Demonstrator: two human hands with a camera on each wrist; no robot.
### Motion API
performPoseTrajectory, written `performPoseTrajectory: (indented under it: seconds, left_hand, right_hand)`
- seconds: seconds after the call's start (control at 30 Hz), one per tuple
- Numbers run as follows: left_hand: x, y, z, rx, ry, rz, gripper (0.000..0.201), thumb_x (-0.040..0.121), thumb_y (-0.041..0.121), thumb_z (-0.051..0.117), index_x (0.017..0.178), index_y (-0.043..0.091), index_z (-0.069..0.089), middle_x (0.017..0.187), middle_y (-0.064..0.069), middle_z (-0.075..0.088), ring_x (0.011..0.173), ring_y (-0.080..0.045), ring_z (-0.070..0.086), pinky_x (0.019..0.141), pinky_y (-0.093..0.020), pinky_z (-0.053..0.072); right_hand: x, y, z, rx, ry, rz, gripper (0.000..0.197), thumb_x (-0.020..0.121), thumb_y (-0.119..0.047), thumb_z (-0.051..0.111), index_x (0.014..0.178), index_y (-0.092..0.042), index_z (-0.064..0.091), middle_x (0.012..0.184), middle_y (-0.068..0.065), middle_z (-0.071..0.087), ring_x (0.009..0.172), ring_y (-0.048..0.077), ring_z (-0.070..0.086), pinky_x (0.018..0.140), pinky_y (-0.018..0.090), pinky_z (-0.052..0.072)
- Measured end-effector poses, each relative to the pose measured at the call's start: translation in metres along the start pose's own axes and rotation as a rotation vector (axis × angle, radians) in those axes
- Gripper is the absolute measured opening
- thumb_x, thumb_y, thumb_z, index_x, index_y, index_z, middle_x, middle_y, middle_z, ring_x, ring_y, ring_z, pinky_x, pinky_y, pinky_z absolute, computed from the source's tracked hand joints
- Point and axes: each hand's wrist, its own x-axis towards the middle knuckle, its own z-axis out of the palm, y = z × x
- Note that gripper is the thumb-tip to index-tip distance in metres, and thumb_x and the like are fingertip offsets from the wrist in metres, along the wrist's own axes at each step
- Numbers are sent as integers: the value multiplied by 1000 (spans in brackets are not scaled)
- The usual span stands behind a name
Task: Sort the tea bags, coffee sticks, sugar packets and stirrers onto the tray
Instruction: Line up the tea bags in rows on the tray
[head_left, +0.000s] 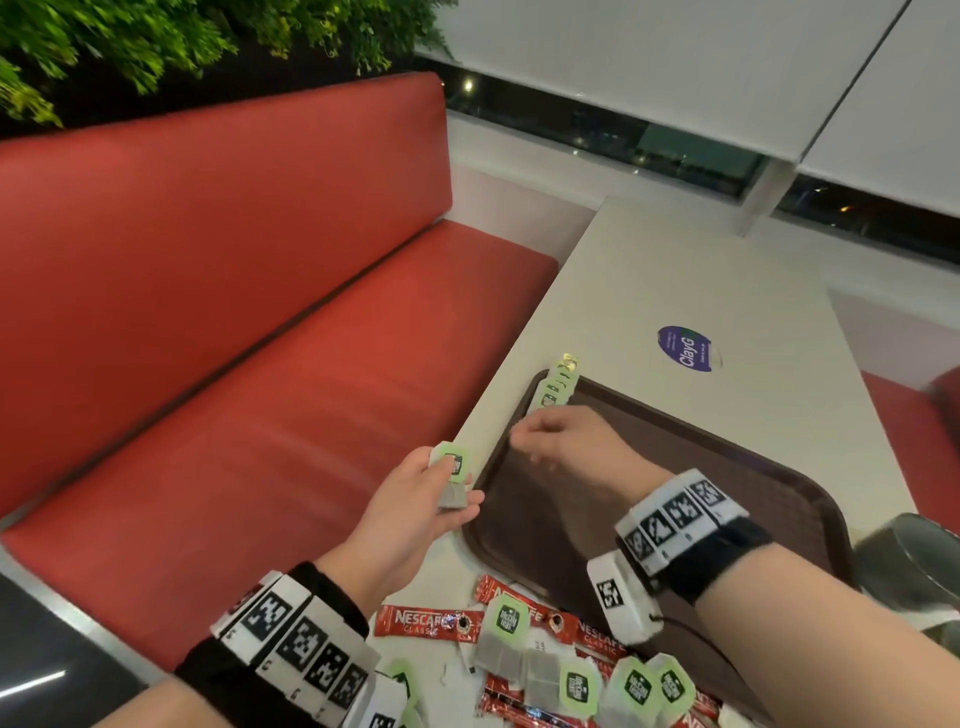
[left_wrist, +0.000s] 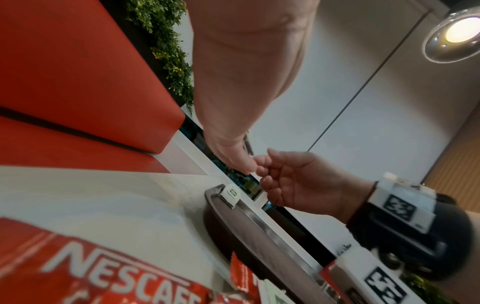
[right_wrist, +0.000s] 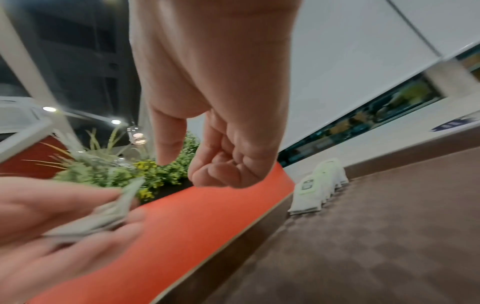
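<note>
My left hand (head_left: 421, 499) pinches a few tea bags (head_left: 451, 467) with green tags, just off the brown tray's (head_left: 727, 467) left edge. In the right wrist view these held tea bags (right_wrist: 111, 216) lie between the thumb and fingers of the left hand (right_wrist: 64, 205). My right hand (head_left: 545, 436) hovers over the tray's far left corner. Its fingers (right_wrist: 228, 170) are curled and hold nothing. A row of tea bags (head_left: 558, 384) leans against that corner's rim. The same row of tea bags (right_wrist: 319, 187) is apart from the right hand.
A loose pile of tea bags (head_left: 571, 675) and red Nescafe coffee sticks (head_left: 426, 621) lies on the pale table (head_left: 675, 270) at the near edge. A purple sticker (head_left: 684, 348) sits beyond the tray. A metal container (head_left: 909, 561) stands at right. A red bench (head_left: 260, 364) runs along the left.
</note>
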Motion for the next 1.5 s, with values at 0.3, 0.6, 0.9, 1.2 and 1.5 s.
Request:
performPoseTrajectory:
  seconds: [0.3,0.6,0.9,1.2,1.5]
  left_hand:
    - [-7,-2,38,14,-74,37,16,103,15,36,107,16,52,110,-11,60,96,-23,64,77,-29,56]
    - [-10,2,16,131,22,73,24,98,24,49,121,19,47,118,0,51,108,-16,56,90,-29,49]
    - [-21,-2,-37,101,122,64,9,96,15,52,104,14,56,115,-8,61,102,-20,64,80,-28,52]
    - [-27,-12,-51,47,140,65,7,96,8,50,94,12,56,107,-11,61,99,-24,63,83,-30,51]
    - [-37,-11,-19,333,20,123,5,92,11,56,91,11,62,95,-7,62,85,-16,60,76,-26,53]
  right_hand:
    - [-37,3,28,166,17,-62,11,86,-7,68,75,-10,65,65,0,62,52,0,57,56,13,47]
    - [-2,20,3,243,230,160,23,87,-11,66,66,-14,56,56,4,58,43,10,45,41,19,36]
    - [70,36,-7,263,299,409,8,91,0,56,96,-5,56,71,11,59,56,16,55,45,20,48]
    - [78,43,-9,177,262,367,25,92,-6,55,117,-3,56,89,5,61,74,15,63,73,28,59]
    - [-8,-6,-31,210,362,234,4,91,-4,56,87,-5,57,72,7,57,56,12,53,49,20,43]
